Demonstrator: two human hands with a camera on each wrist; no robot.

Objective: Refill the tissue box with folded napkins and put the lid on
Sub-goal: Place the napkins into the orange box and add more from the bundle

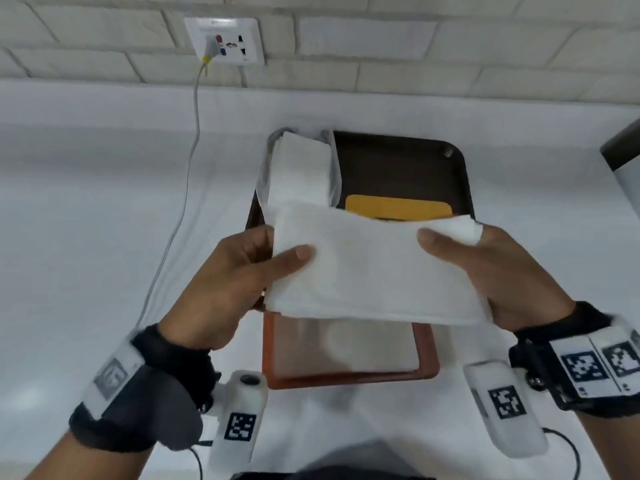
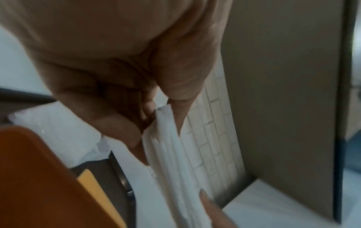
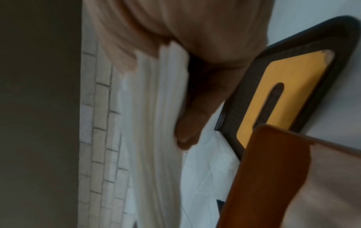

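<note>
A white surface (image 1: 104,202) spreads before me to a pale brick wall (image 1: 381,43), where a socket (image 1: 225,41) feeds a cable (image 1: 188,168) trailing down toward my left wrist. On the surface lies a dark tray (image 1: 408,164), holding an open pack (image 1: 299,168) of white napkins at its left and the yellow lid (image 1: 398,207), slot visible from my right wrist, at its near right. Just in front of the tray sits the brown box (image 1: 346,355), open and seemingly unfilled. Above it, blocking the box's far edge and the tray's near rim from my view, is a napkin stack (image 1: 374,271), held level between my hands: my left hand (image 1: 235,282) grasps its left end, thumb on top and fingers beneath, and my right hand (image 1: 485,271) grasps the right end the same way. Both wrists wear black straps with white marker-tagged cameras. A dark object pokes in at the far right edge, unclear what.
</note>
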